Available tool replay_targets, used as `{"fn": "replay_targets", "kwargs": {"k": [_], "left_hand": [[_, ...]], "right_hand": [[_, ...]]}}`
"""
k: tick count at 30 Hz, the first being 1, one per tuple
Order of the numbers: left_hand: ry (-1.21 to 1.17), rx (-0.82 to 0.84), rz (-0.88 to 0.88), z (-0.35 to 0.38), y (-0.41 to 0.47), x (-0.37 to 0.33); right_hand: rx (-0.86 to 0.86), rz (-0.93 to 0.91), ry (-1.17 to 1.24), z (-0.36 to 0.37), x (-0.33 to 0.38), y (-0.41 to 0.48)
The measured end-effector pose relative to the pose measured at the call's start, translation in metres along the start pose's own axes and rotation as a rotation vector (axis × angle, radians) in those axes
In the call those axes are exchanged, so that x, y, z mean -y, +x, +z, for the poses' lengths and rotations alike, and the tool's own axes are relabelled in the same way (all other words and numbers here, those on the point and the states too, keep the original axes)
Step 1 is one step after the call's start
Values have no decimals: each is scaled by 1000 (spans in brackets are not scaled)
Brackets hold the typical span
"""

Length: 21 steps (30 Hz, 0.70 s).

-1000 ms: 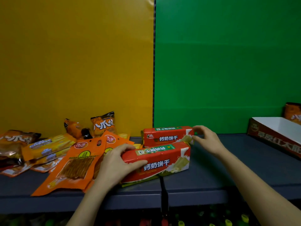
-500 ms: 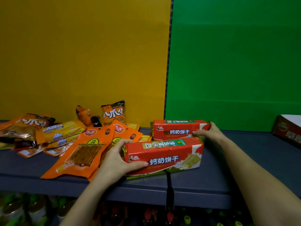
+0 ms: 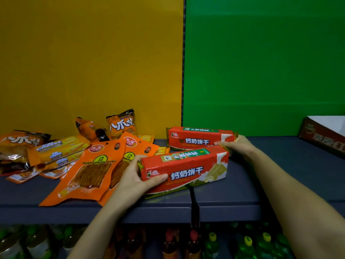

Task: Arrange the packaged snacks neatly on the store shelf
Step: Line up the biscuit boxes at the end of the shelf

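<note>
Since a second earlier, the right hand point(image 3: 240, 146) had shifted from the rear biscuit pack's point(image 3: 197, 138) end corner to lie across the right ends of both packs. The left hand point(image 3: 134, 180) had kept its place.

Room: yellow back panel point(image 3: 89, 62) on the left, green back panel point(image 3: 261, 62) on the right, meeting at a dark vertical seam.

Surface: dark grey shelf point(image 3: 280, 174), flat and matt, jointed below the seam. Bottles point(image 3: 248, 242) stood on the tier beneath.

Cardboard box point(image 3: 323, 135): open-topped, at the far right of the shelf, well apart from the packs.

Front biscuit pack point(image 3: 186, 169): long red block near the shelf's front edge, straddling the joint and slightly skewed, just in front of the rear pack, which lay along the back panels. Judged light and stiff in form, with brittle contents and a glossy, likely slippery wrapper. Best taken by both ends and set down rather than dropped.

Orange pouches point(image 3: 89, 171): flat, overlapping, left of the front pack. Judged limp.

Yellow cheese packs point(image 3: 56, 148) and small snack bags point(image 3: 121, 124): heaped loosely toward the back left.

Hands: left gripped the front pack's left end, thumb on its face. Right lay fingers-forward between the packs' right ends; whether it gripped could not be told.
</note>
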State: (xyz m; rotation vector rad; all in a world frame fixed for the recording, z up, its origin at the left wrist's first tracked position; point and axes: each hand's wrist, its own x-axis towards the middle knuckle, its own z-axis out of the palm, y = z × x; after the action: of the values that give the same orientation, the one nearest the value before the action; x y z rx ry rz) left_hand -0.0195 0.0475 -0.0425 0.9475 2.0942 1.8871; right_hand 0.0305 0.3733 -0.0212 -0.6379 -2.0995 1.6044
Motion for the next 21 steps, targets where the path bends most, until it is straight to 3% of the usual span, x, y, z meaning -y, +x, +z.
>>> {"fn": "replay_targets", "kwargs": {"k": [15, 21], "left_hand": [[-265, -9, 163, 7, -8, -22], [-347, 32, 219, 42, 0, -43]], "right_hand": [[-394, -236, 127, -27, 16, -76], [-560, -304, 150, -64, 25, -127]]}}
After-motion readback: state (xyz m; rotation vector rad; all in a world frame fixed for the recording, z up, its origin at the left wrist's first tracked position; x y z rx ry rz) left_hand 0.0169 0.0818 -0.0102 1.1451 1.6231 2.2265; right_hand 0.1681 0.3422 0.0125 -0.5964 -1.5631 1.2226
